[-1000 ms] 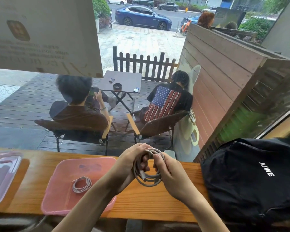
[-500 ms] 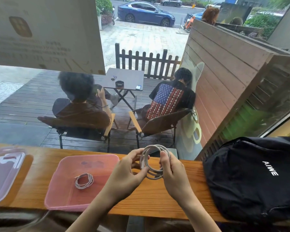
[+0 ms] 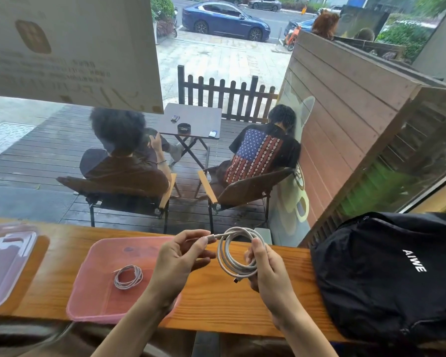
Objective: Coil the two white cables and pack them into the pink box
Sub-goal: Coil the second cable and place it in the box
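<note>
A clear plastic lid (image 3: pixel 5 264) lies at the far left of the wooden counter (image 3: pixel 242 300). Beside it sits the pink box (image 3: pixel 93 292), open, with one small coiled white cable (image 3: pixel 127 276) resting on its floor. The left hand (image 3: pixel 180 261) reaches over the box's right edge and pinches the plug end of the second white cable (image 3: pixel 236 253) between thumb and fingertips. That cable forms an upright coil of several loops held above the counter, right of the box. The right hand (image 3: pixel 268 271) grips the coil's right side, fingers curled round the strands. A black backpack (image 3: pixel 386 274) lies at the counter's right end.
</note>
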